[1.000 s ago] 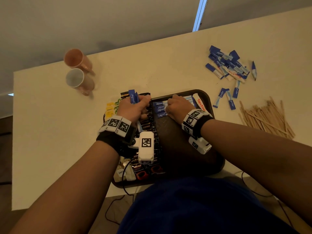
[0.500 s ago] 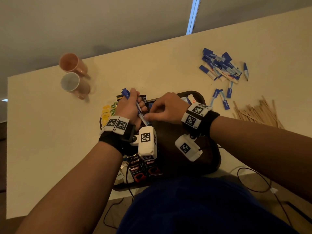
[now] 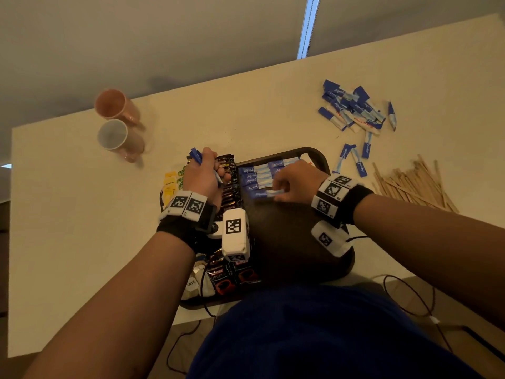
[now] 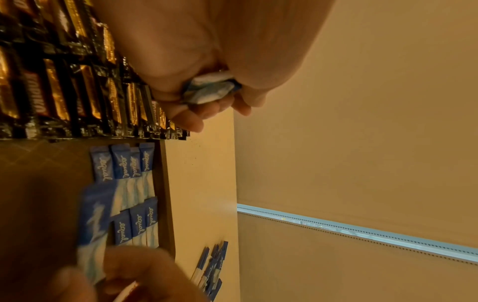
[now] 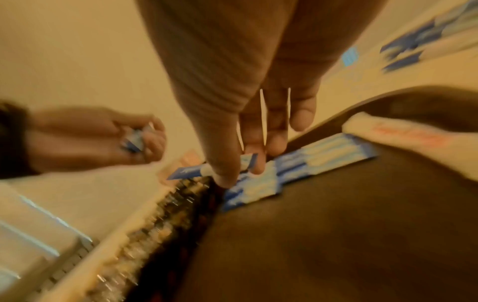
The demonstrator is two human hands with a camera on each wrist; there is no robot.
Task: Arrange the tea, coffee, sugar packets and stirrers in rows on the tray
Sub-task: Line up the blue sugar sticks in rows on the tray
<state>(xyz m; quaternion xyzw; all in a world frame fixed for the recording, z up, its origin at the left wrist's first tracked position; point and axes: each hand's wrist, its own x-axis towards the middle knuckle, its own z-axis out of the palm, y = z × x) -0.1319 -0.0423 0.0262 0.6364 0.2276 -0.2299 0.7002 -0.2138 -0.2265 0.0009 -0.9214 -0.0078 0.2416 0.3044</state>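
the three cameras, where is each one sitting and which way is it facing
Head: worn on the head, looking down at the tray on the table; both forearms and hands show.
Left wrist: looks along the left hand, which grips blue packets; beyond it the coffee sachets.
Right wrist: looks along the right hand, which pinches one blue packet over the tray.
Shared: all three show the row of blue packets on the tray.
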